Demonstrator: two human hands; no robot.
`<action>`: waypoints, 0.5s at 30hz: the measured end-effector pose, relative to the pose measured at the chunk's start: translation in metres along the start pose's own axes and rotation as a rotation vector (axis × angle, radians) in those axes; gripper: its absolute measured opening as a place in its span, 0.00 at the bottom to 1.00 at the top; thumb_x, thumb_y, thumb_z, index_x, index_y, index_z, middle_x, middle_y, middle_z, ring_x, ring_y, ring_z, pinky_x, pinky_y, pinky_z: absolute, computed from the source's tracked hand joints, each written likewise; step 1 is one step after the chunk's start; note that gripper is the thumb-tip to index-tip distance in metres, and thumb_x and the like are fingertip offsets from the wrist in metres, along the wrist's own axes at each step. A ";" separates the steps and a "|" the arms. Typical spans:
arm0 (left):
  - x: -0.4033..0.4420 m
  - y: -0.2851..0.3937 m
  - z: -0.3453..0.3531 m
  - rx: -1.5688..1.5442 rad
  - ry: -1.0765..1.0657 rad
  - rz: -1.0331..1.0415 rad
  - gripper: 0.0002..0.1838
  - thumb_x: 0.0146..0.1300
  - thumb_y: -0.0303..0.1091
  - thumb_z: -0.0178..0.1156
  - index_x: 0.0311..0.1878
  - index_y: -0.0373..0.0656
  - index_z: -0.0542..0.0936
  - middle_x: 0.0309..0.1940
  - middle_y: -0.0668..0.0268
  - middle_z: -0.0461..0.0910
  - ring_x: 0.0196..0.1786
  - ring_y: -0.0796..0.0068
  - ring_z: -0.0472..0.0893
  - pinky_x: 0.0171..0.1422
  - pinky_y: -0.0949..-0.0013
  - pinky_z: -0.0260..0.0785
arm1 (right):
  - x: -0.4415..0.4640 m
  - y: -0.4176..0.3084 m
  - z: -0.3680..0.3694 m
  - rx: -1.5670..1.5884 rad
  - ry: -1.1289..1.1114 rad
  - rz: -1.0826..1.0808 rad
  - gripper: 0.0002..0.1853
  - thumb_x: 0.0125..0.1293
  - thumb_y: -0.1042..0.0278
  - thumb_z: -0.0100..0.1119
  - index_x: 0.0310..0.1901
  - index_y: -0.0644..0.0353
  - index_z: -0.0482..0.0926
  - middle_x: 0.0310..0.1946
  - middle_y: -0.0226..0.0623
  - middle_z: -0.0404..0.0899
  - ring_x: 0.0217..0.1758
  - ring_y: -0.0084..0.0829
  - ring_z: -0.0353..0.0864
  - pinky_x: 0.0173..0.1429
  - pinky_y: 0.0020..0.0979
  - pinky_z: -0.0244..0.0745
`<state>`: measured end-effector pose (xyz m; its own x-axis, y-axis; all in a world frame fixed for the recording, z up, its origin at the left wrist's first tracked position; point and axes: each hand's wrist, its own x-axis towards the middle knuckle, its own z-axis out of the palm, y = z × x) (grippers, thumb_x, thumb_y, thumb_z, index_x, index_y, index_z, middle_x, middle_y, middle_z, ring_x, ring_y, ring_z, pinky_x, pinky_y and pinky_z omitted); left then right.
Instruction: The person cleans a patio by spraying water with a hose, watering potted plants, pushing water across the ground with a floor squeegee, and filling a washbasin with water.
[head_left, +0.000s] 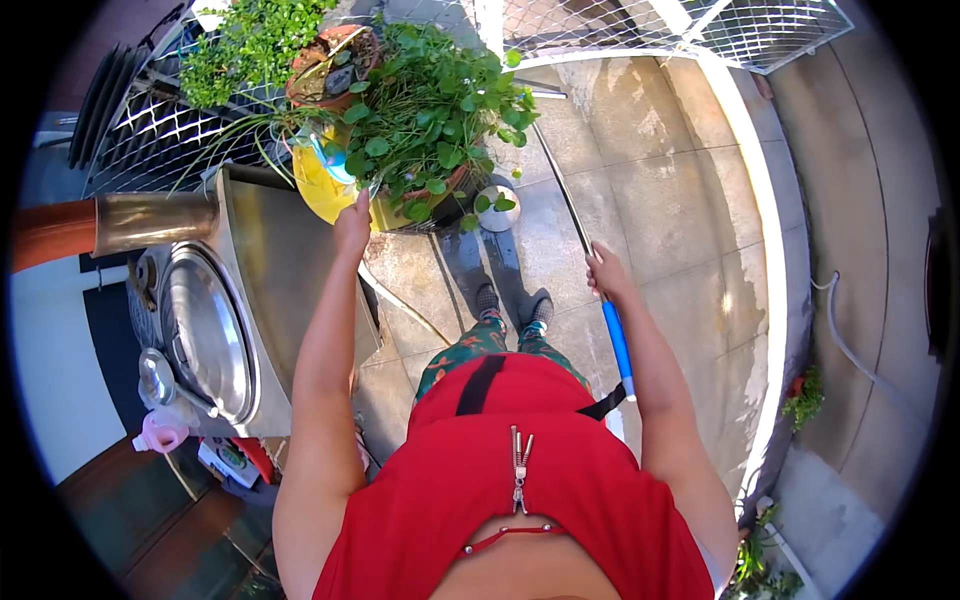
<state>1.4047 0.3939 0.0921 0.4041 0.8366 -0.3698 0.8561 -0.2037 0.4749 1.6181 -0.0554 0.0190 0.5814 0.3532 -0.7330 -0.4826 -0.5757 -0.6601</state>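
Observation:
My right hand (606, 272) is closed around the metal pole of a long-handled floor squeegee (562, 185). Its blue grip (617, 340) runs back below my hand, and a narrow pale crossbar shows at the far end, on the floor. My left hand (352, 225) reaches forward to the edge of a yellow table (316, 183), beside a leafy potted plant (440, 110). The left fingers look curled, but what they hold, if anything, is unclear. Just beyond them is a blue and white round item (335, 160), partly hidden by leaves.
Left stands a metal counter (285, 260) with a large round steel lid (205, 330). A pale hose (405, 305) lies on the tiled floor (660, 200), which has damp patches. A white round object (497, 208) sits by the plant. White mesh fencing (590, 25) stands ahead.

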 end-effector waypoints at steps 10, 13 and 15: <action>0.012 -0.010 0.018 -0.043 -0.049 0.030 0.40 0.66 0.67 0.39 0.24 0.34 0.79 0.17 0.54 0.77 0.27 0.54 0.79 0.38 0.57 0.68 | -0.134 0.077 -0.045 -0.369 0.017 0.114 0.33 0.65 0.62 0.57 0.71 0.51 0.58 0.20 0.38 0.74 0.16 0.28 0.73 0.19 0.33 0.71; 0.010 0.003 0.016 -0.018 -0.066 0.012 0.40 0.66 0.67 0.39 0.24 0.34 0.79 0.18 0.53 0.77 0.28 0.54 0.79 0.38 0.56 0.68 | -0.088 0.042 -0.024 -0.314 0.007 0.093 0.32 0.64 0.62 0.56 0.69 0.52 0.60 0.23 0.43 0.77 0.19 0.31 0.76 0.20 0.35 0.72; 0.011 0.011 0.016 0.009 -0.036 -0.007 0.40 0.66 0.66 0.39 0.24 0.34 0.79 0.18 0.54 0.77 0.29 0.55 0.80 0.38 0.56 0.68 | -0.030 0.030 -0.011 -0.400 0.026 -0.058 0.29 0.63 0.64 0.56 0.66 0.54 0.64 0.27 0.48 0.79 0.22 0.37 0.80 0.23 0.38 0.74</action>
<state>1.4235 0.3923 0.0803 0.4094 0.8192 -0.4016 0.8617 -0.2026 0.4652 1.5931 -0.0909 0.0234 0.6188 0.3781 -0.6885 -0.1580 -0.7987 -0.5806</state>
